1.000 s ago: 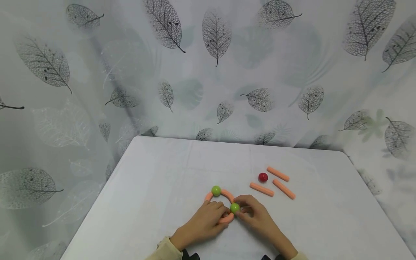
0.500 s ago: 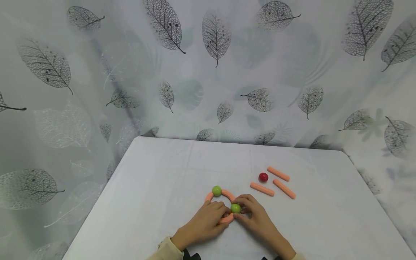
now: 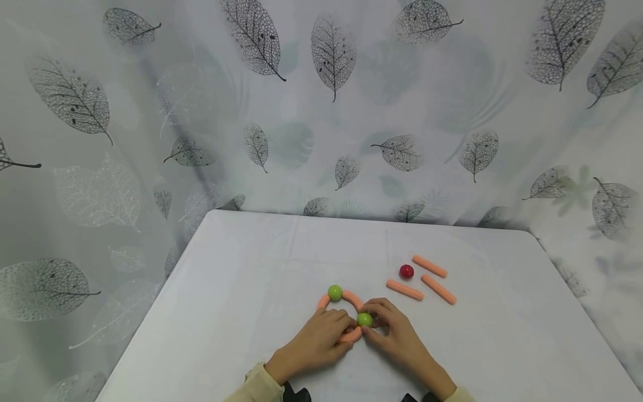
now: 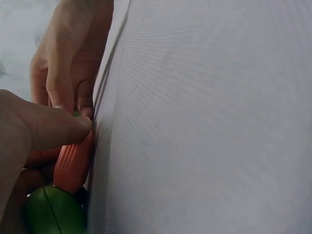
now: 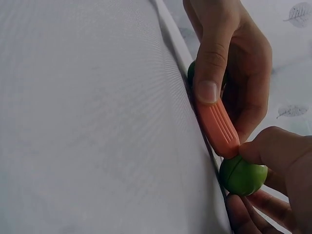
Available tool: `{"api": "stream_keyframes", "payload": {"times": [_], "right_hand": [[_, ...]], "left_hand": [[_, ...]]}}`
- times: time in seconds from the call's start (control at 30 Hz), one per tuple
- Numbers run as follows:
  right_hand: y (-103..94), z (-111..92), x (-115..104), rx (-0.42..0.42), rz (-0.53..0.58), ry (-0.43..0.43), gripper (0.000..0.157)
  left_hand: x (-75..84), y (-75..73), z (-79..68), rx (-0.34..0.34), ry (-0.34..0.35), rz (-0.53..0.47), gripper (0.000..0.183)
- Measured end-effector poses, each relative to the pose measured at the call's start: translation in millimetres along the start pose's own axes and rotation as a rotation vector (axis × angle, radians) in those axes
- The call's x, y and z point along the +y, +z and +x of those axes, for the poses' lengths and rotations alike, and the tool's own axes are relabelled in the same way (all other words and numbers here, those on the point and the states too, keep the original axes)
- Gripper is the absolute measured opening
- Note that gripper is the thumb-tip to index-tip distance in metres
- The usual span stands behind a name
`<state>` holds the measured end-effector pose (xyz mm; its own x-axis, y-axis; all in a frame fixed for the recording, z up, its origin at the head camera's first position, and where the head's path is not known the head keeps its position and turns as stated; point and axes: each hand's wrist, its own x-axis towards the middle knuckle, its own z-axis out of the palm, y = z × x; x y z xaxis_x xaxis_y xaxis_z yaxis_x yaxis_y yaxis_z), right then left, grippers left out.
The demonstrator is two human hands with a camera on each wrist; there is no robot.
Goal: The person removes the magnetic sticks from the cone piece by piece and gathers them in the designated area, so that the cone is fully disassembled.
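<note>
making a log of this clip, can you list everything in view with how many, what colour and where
leaf-print backdrop: one, pale grey-white with dark leaves, behind the table
table: one, white, under everything
straight sticks: three, orange, right of the ring
red ball: one, red, among the sticks
green balls: three, green, in the ring; the third shows only in the wrist views
curved pieces: three showing, orange, between the green balls
wrist gear: two bits, black, bottom edge
sleeves: two, cream, bottom edge
left hand: one, its grip on the nearest curved piece
right hand: one, its grip on the ring's right-hand ball
</note>
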<state>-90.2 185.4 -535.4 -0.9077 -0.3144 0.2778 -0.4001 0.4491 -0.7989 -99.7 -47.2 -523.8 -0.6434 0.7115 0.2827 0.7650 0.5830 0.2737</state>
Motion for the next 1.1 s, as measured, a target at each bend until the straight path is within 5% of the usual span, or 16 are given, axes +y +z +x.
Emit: {"api": "stream_keyframes", "payload": {"times": [0.47,1.1], "right_hand": [[-0.9,0,-3,0.025,-0.067,0.098,0.038],[-8.5,25,-4,0.074,-0.114,0.070,0.036]], "left_hand": [[-2.2,-0.2,-1.7,-0.004,0.010,-0.036,0.019],[-2.2,-8.4,1.4,-0.069,-0.006,-0.061,0.018]]}}
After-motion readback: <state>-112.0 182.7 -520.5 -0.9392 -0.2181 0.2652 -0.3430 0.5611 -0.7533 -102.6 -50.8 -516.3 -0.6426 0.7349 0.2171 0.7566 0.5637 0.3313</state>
